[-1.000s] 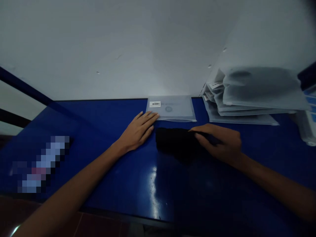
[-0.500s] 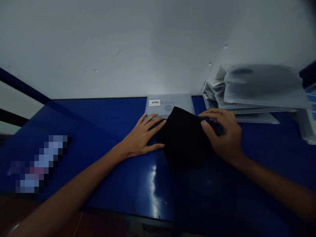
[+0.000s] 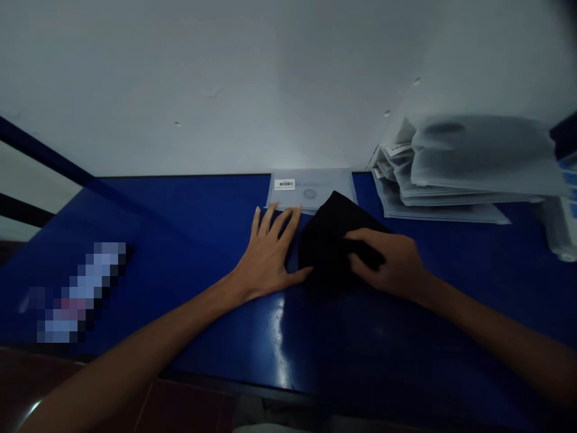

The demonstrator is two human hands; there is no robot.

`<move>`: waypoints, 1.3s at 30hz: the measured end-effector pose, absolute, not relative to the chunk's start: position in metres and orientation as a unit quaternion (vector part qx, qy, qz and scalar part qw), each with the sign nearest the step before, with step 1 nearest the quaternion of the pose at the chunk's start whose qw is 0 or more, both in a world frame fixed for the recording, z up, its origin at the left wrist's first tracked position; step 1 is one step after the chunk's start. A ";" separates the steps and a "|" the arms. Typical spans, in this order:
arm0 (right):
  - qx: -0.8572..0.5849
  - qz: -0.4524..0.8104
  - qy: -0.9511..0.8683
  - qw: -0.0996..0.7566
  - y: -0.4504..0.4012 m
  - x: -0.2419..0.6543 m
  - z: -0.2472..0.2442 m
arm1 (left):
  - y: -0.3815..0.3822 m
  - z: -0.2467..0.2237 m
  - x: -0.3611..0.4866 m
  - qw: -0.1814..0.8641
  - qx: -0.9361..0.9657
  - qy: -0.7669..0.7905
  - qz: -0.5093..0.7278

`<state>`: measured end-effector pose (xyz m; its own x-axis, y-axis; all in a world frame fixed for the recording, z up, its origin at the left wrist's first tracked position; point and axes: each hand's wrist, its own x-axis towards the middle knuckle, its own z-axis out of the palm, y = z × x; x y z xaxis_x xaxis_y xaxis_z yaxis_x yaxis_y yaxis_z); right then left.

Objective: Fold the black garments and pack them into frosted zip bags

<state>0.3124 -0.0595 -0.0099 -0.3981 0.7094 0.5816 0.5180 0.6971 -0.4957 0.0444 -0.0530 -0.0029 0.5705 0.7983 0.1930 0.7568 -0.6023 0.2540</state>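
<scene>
A folded black cloth (image 3: 333, 222) lies on the blue table at the middle of the head view, one corner pointing toward the wall. My right hand (image 3: 396, 258) is closed on its right part, with dark fabric between thumb and fingers. My left hand (image 3: 268, 255) rests flat on the table at the cloth's left side, fingers spread, its thumb tip at the cloth's edge. Just beyond the fingertips lies a translucent plastic pouch (image 3: 329, 183) with a barcode label (image 3: 285, 184). The cloth's lower part is too dark to make out.
Several translucent plastic pouches (image 3: 478, 159) are stacked at the right against the wall (image 3: 225, 78). More packaging (image 3: 559, 222) stands at the far right edge. A blurred-out object (image 3: 83, 294) lies at the left of the blue table (image 3: 189, 204), whose front edge runs below my arms.
My right hand has moved left over the cloth and closed on it. The cloth has turned slightly and shifted right. My left hand's fingers now point more toward the wall.
</scene>
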 end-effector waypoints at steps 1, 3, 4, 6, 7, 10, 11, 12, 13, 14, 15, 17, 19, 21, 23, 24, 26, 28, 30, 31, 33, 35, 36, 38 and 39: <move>-0.388 0.129 -0.813 0.415 -0.059 0.314 -0.009 | -0.052 -0.002 0.043 0.074 0.883 0.440 0.147; -0.414 0.153 -0.784 0.437 -0.056 0.317 -0.008 | -0.049 0.000 0.040 0.081 0.885 0.432 0.151; -0.423 0.180 -0.763 0.454 -0.054 0.319 -0.008 | -0.047 0.001 0.037 0.084 0.889 0.424 0.152; -0.433 0.244 -0.719 0.487 -0.050 0.321 -0.010 | -0.043 0.004 0.033 0.084 0.899 0.401 0.153; -0.435 0.274 -0.694 0.503 -0.049 0.323 -0.012 | -0.041 0.005 0.031 0.082 0.906 0.386 0.155; -0.423 0.298 -0.656 0.550 -0.047 0.327 -0.015 | -0.034 0.006 0.025 0.080 0.936 0.304 0.156; -0.413 0.290 -0.655 0.562 -0.047 0.328 -0.015 | -0.032 0.006 0.024 0.080 0.946 0.271 0.156; -0.402 0.281 -0.658 0.572 -0.048 0.329 -0.015 | -0.031 0.006 0.023 0.081 0.955 0.238 0.156; -0.392 0.273 -0.663 0.576 -0.049 0.329 -0.014 | -0.030 0.006 0.022 0.084 0.962 0.208 0.155; -0.387 0.271 -0.668 0.575 -0.050 0.329 -0.013 | -0.029 0.006 0.021 0.088 0.967 0.185 0.154; -0.385 0.273 -0.669 0.574 -0.050 0.329 -0.012 | -0.029 0.006 0.021 0.095 0.969 0.169 0.156; -0.388 0.280 -0.662 0.577 -0.051 0.328 -0.010 | -0.029 0.007 0.019 0.119 0.966 0.153 0.168; -0.407 0.280 -0.643 0.584 -0.050 0.328 -0.010 | -0.030 0.009 0.018 0.145 0.959 0.157 0.187; -0.438 0.275 -0.617 0.592 -0.048 0.329 -0.013 | -0.030 0.012 0.017 0.155 0.950 0.177 0.203; -0.478 0.265 -0.593 0.592 -0.045 0.330 -0.016 | -0.029 0.015 0.016 0.142 0.945 0.208 0.207; -0.498 0.257 -0.583 0.588 -0.043 0.332 -0.017 | -0.027 0.016 0.015 0.131 0.945 0.224 0.201; -0.540 0.236 -0.574 0.569 -0.038 0.335 -0.018 | -0.022 0.018 0.011 0.105 0.948 0.245 0.173; -0.576 0.210 -0.578 0.538 -0.034 0.340 -0.017 | -0.015 0.020 0.004 0.087 0.954 0.252 0.136; -0.603 0.188 -0.593 0.500 -0.033 0.344 -0.015 | -0.006 0.022 -0.006 0.078 0.953 0.265 0.120; -0.612 0.178 -0.602 0.480 -0.033 0.346 -0.014 | -0.002 0.022 -0.011 0.074 0.950 0.279 0.114; -0.625 0.159 -0.621 0.445 -0.036 0.349 -0.013 | 0.006 0.022 -0.022 0.064 0.947 0.295 0.111; -0.636 0.136 -0.635 0.416 -0.041 0.351 -0.013 | 0.011 0.021 -0.031 0.057 0.943 0.308 0.116; -0.642 0.122 -0.639 0.406 -0.043 0.352 -0.014 | 0.014 0.020 -0.034 0.054 0.938 0.319 0.124; -0.651 0.094 -0.640 0.397 -0.046 0.353 -0.015 | 0.017 0.017 -0.039 0.053 0.919 0.362 0.146; -0.653 0.084 -0.640 0.396 -0.046 0.354 -0.016 | 0.019 0.016 -0.041 0.053 0.906 0.390 0.158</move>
